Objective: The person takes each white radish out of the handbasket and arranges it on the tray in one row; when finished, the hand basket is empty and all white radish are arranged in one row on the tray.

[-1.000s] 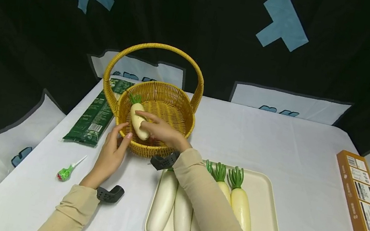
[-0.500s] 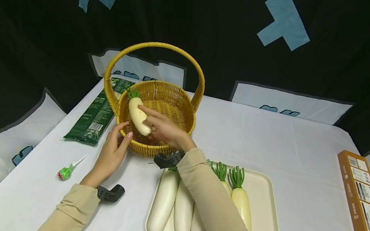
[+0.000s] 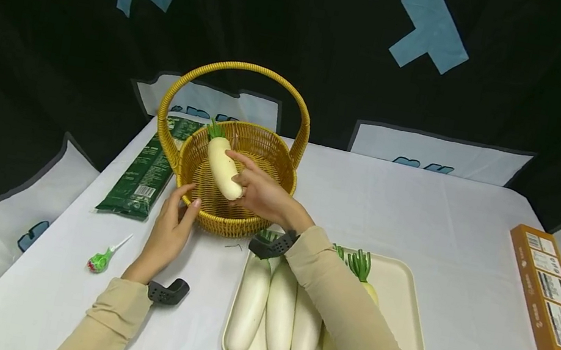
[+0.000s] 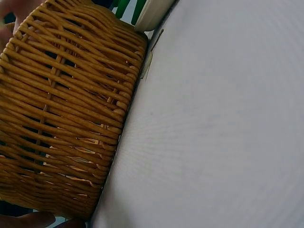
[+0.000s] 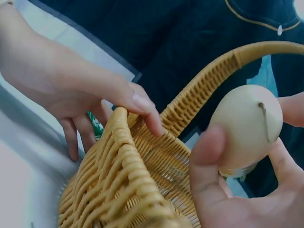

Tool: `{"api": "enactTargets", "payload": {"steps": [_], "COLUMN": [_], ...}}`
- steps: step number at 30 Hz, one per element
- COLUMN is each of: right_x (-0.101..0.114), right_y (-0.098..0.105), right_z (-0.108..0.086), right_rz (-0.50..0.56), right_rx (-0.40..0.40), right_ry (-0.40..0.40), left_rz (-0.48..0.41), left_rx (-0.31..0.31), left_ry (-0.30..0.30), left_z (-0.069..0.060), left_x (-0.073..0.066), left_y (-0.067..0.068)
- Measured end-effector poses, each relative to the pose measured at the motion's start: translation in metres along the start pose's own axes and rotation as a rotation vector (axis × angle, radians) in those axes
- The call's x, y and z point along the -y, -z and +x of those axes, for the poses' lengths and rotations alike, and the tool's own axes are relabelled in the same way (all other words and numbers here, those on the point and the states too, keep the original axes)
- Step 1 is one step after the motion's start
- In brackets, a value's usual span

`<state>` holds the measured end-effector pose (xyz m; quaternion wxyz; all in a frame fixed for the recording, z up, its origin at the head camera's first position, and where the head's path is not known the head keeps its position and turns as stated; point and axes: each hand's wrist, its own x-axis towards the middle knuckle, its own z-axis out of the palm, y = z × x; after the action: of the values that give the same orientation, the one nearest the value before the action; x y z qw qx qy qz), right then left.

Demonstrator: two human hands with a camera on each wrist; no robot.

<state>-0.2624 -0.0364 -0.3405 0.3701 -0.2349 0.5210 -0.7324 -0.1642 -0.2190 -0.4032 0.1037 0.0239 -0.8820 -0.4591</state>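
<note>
A white radish (image 3: 224,168) with green leaf stubs is held in my right hand (image 3: 266,196), tilted over the yellow wicker basket (image 3: 227,227). In the right wrist view, thumb and fingers grip the radish (image 5: 247,128) and its root end faces the camera. My left hand (image 3: 166,239) holds the basket's near-left rim; in the right wrist view the left hand (image 5: 80,85) has one digit over the rim and other fingers outside. Several more white radishes (image 3: 247,312) lie side by side on a cream tray (image 3: 403,319), partly covered by my right forearm.
Left of the basket lies a green packet (image 3: 137,182). A lollipop (image 3: 100,261) in a green wrapper is nearer the table's left edge. An orange-brown box (image 3: 554,301) lies at the far right. The basket's tall arched handle (image 3: 245,67) rises above its opening.
My right hand has lifted the radish upward and moved it right, over the basket's opening. More of the radishes on the tray show now. My left hand has stayed at the rim.
</note>
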Motion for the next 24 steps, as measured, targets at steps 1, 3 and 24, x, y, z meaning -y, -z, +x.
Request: {"api": "enactTargets", "payload": {"steps": [1, 3, 24], "right_x": [0.002, 0.006, 0.023], "right_y": [0.001, 0.002, 0.024], "right_z": [-0.004, -0.014, -0.213], "right_rz": [0.012, 0.024, -0.452], "right_rx": [0.000, 0.003, 0.051], "right_ry": [0.000, -0.003, 0.073], "left_rz": [-0.002, 0.000, -0.021], "left_rx": [-0.002, -0.007, 0.010], "left_ry": [-0.002, -0.006, -0.016], "left_z": [0.001, 0.001, 0.001], "left_x": [0.000, -0.001, 0.001], "left_y": [0.000, 0.000, 0.000]}}
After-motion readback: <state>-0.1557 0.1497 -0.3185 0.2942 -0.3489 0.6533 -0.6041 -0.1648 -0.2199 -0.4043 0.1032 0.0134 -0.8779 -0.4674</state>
